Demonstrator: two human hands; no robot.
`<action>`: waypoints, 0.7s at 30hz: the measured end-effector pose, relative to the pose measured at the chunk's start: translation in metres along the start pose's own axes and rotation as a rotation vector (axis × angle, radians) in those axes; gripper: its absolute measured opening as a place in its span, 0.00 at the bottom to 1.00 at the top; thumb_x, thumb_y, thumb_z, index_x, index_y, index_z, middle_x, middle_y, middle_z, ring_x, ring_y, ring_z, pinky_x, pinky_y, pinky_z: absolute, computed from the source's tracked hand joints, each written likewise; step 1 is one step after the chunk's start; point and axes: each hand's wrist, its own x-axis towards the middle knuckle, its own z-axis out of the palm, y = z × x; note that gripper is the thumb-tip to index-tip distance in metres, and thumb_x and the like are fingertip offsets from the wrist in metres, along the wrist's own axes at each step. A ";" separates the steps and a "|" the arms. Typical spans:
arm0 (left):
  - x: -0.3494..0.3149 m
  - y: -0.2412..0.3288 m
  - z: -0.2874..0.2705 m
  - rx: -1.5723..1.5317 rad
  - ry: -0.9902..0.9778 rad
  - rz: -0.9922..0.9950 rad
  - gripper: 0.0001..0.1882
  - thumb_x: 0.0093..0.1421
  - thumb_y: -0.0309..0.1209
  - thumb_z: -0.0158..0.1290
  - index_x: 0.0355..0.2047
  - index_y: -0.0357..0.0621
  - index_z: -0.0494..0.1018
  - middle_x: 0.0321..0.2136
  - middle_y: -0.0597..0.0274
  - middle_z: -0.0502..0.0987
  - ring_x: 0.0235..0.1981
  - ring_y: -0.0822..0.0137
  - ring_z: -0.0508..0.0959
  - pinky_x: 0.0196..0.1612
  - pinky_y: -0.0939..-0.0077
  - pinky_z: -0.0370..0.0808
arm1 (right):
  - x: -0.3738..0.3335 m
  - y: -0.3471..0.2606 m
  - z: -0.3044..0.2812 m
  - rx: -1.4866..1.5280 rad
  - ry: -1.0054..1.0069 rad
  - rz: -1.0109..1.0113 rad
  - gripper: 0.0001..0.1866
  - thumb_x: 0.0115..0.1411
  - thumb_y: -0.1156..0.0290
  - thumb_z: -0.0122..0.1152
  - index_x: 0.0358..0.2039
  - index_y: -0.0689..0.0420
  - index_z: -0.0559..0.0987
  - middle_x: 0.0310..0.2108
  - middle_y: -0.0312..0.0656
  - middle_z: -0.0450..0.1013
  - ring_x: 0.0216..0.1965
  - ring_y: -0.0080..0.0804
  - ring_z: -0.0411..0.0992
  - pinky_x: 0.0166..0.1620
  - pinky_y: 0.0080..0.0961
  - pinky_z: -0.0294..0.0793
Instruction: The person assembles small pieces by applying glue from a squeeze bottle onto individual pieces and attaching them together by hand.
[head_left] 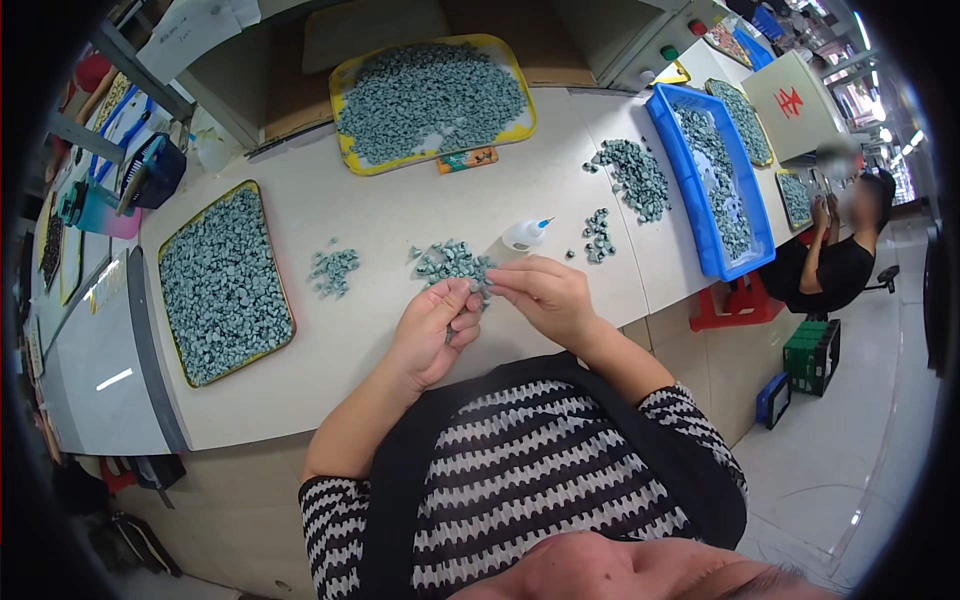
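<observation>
My left hand (438,332) is closed, its thumb and forefinger pinched on a small grey-green piece. Facing it, my right hand (550,296) pinches at the same spot with thumb and fingertips; the fingers mostly hide what they hold. Just beyond the fingers lies a loose pile of grey-green pieces (452,259) on the pale table. A white squeeze bottle (526,236) with a blue tip leans behind my right hand. Smaller heaps lie to the left, a small pile (334,271), and to the right, another small pile (599,236).
A yellow-rimmed tray (348,160) of pieces stands at the back, an orange packet (467,160) against its front. Another full tray (290,322) is at left. At right are a larger heap (638,180) and a blue bin (712,262). A co-worker (838,250) sits farther right.
</observation>
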 end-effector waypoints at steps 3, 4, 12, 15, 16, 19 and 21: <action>-0.001 0.004 0.000 -0.017 0.000 -0.017 0.06 0.64 0.31 0.45 0.34 0.41 0.66 0.26 0.66 0.68 0.20 0.80 0.60 0.20 0.87 0.57 | 0.005 -0.002 0.008 0.001 -0.029 -0.063 0.15 0.41 0.84 0.65 0.33 0.61 0.80 0.29 0.42 0.75 0.29 0.34 0.74 0.32 0.25 0.74; -0.002 0.005 -0.001 -0.018 0.008 -0.025 0.06 0.64 0.31 0.44 0.33 0.41 0.66 0.26 0.66 0.67 0.20 0.80 0.60 0.20 0.87 0.57 | 0.006 0.001 0.011 -0.011 -0.023 -0.137 0.15 0.41 0.84 0.65 0.34 0.61 0.80 0.29 0.42 0.76 0.29 0.34 0.74 0.33 0.25 0.74; -0.005 0.012 -0.008 -0.061 -0.049 -0.035 0.07 0.64 0.32 0.43 0.33 0.42 0.66 0.25 0.68 0.66 0.20 0.80 0.60 0.20 0.87 0.57 | 0.009 0.015 0.025 0.037 -0.033 -0.302 0.17 0.40 0.84 0.64 0.35 0.62 0.79 0.31 0.44 0.76 0.29 0.35 0.74 0.35 0.27 0.73; -0.006 0.014 -0.009 -0.075 -0.061 -0.054 0.07 0.65 0.32 0.43 0.32 0.42 0.66 0.24 0.69 0.66 0.20 0.80 0.59 0.20 0.87 0.56 | 0.011 0.016 0.025 0.046 -0.056 -0.334 0.17 0.41 0.84 0.64 0.36 0.62 0.79 0.31 0.45 0.76 0.29 0.35 0.74 0.34 0.28 0.73; -0.006 0.015 -0.009 -0.080 -0.060 -0.067 0.07 0.65 0.32 0.43 0.32 0.42 0.66 0.24 0.69 0.66 0.20 0.80 0.59 0.20 0.87 0.56 | 0.011 0.017 0.026 0.026 -0.055 -0.365 0.17 0.41 0.84 0.64 0.36 0.62 0.79 0.31 0.45 0.76 0.29 0.36 0.74 0.34 0.29 0.73; -0.005 0.015 -0.009 -0.049 -0.046 -0.073 0.08 0.65 0.34 0.42 0.32 0.44 0.65 0.24 0.70 0.65 0.20 0.81 0.58 0.19 0.88 0.55 | 0.011 0.015 0.026 -0.012 -0.057 -0.397 0.17 0.42 0.84 0.64 0.36 0.63 0.78 0.31 0.46 0.75 0.29 0.36 0.74 0.34 0.30 0.72; -0.005 0.016 -0.013 -0.063 -0.060 -0.063 0.08 0.64 0.33 0.44 0.31 0.42 0.66 0.24 0.69 0.65 0.20 0.81 0.59 0.19 0.88 0.56 | 0.010 0.015 0.027 -0.032 -0.059 -0.398 0.17 0.42 0.84 0.64 0.36 0.64 0.78 0.32 0.46 0.75 0.29 0.35 0.74 0.34 0.30 0.73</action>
